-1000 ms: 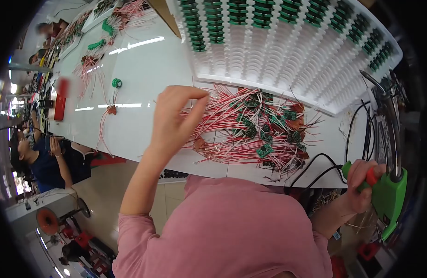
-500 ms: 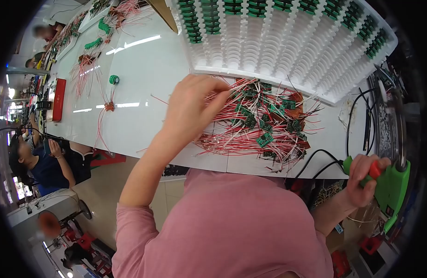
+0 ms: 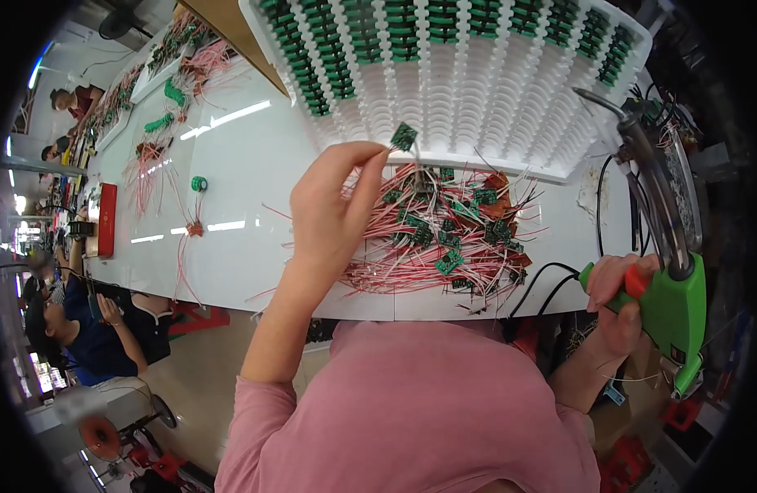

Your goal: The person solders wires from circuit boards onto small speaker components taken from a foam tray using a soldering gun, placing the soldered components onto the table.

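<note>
My left hand [image 3: 329, 209] pinches a small green circuit board [image 3: 404, 136] and holds it up in front of the white foam tray [image 3: 518, 167]. Whether the fingertips grip the board's corner or wires on it, I cannot tell. Below it lies a heap of red and white wires [image 3: 386, 275] with several green boards among them. At the right, my right hand [image 3: 615, 302] is wrapped round the handle of a green soldering gun [image 3: 672, 316] with a red trigger. Its long metal tip points up and left, towards the tray, apart from the board.
Rows of green ring-shaped coils [image 3: 442, 23] fill the tray's far part. On the white table [image 3: 247, 181] lie a single green coil [image 3: 199, 183], wire bundles and a red box [image 3: 106, 220]. Black cables [image 3: 551, 267] cross the right edge. A seated person [image 3: 91, 329] is at the left.
My left hand has lifted a circuit board from the wire heap. The soldering gun has swung so that its tip now shows, pointing up and left. The view has shifted slightly.
</note>
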